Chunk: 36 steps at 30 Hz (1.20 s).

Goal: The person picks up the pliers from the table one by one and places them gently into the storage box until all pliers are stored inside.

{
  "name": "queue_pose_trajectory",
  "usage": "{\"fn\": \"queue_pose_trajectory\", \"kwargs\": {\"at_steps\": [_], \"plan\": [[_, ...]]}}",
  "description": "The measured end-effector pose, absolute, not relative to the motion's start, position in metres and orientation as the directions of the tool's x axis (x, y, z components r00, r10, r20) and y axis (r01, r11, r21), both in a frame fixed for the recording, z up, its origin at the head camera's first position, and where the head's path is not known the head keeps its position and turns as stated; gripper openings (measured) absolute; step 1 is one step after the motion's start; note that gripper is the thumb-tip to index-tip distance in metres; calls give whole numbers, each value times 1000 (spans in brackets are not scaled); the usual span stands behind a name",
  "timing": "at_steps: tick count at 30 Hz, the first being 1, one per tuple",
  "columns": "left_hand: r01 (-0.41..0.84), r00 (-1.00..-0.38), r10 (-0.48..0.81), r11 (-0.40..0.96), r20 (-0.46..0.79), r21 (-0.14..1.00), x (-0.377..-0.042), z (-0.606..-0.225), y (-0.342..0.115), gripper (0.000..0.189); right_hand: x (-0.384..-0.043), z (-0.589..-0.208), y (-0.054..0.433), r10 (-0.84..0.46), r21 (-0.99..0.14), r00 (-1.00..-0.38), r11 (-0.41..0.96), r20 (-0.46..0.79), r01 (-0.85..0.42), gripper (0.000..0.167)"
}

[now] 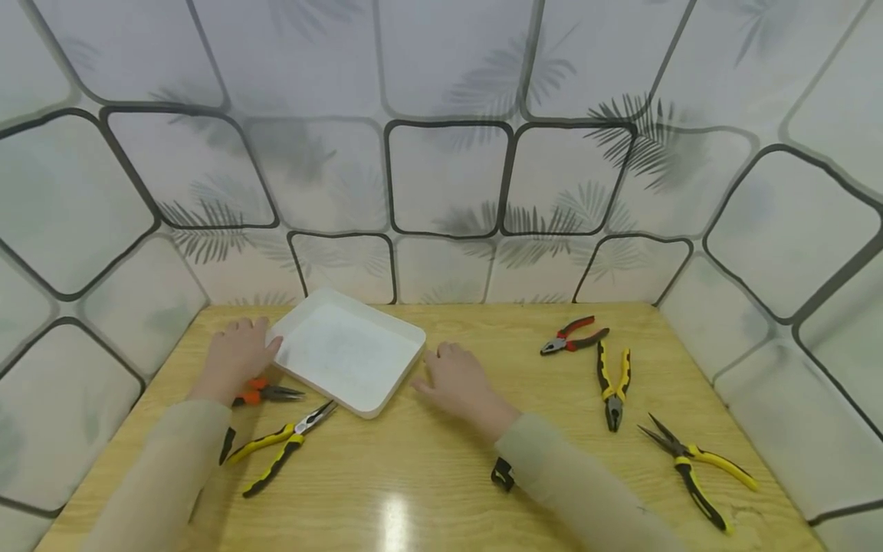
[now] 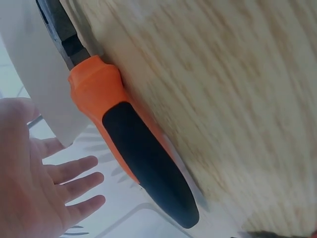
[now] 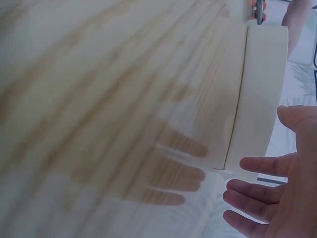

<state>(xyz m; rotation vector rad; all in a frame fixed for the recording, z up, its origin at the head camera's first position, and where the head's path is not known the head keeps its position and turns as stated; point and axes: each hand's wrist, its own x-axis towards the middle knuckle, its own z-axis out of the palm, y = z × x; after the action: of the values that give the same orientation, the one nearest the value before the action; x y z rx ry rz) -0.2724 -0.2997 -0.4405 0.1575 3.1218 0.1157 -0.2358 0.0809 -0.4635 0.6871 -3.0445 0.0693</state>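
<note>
A shallow white tray (image 1: 352, 354) lies at an angle near the back of the wooden table. My left hand (image 1: 237, 354) is at its left corner, thumb at the rim; in the left wrist view the hand's fingers (image 2: 81, 191) are extended beside the tray wall (image 2: 47, 79). Beneath that wrist lie orange-and-black needle-nose pliers (image 1: 276, 393), their handle (image 2: 124, 124) large in the left wrist view. My right hand (image 1: 461, 383) is by the tray's right side, fingers (image 3: 252, 201) spread and loosely bent close to the tray wall (image 3: 260, 89) in the right wrist view.
Yellow-and-black pliers (image 1: 293, 441) lie spread in front of the tray. On the right are red-handled pliers (image 1: 572, 337), yellow-and-black combination pliers (image 1: 613, 387) and yellow-and-black needle-nose pliers (image 1: 690, 456). A small black piece (image 1: 503, 474) shows beside the right sleeve. Patterned walls (image 1: 441, 176) enclose the table.
</note>
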Motion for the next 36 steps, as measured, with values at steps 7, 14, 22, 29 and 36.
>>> {"fn": "queue_pose_trajectory", "kwargs": {"at_steps": [7,14,22,29,36], "plan": [[119,-993,120,991,-19,53,-273,-445,-299,57,-235,-462,73,-433,-27,-901,900,32,-434,60],[130,-991,130,991,-13,15,-270,-444,-297,53,-237,-461,67,-450,-26,-892,892,50,-451,68],[138,-990,138,990,-24,-6,-271,-443,-293,53,-240,-460,64,-428,-10,-903,903,32,-429,68],[154,-988,154,987,-22,-33,-272,-443,-290,55,-243,-459,61,-387,20,-922,922,6,-386,75],[162,-986,160,985,-33,-57,-271,-441,-287,57,-244,-460,60,-331,-34,-943,943,-9,-331,73]]}}
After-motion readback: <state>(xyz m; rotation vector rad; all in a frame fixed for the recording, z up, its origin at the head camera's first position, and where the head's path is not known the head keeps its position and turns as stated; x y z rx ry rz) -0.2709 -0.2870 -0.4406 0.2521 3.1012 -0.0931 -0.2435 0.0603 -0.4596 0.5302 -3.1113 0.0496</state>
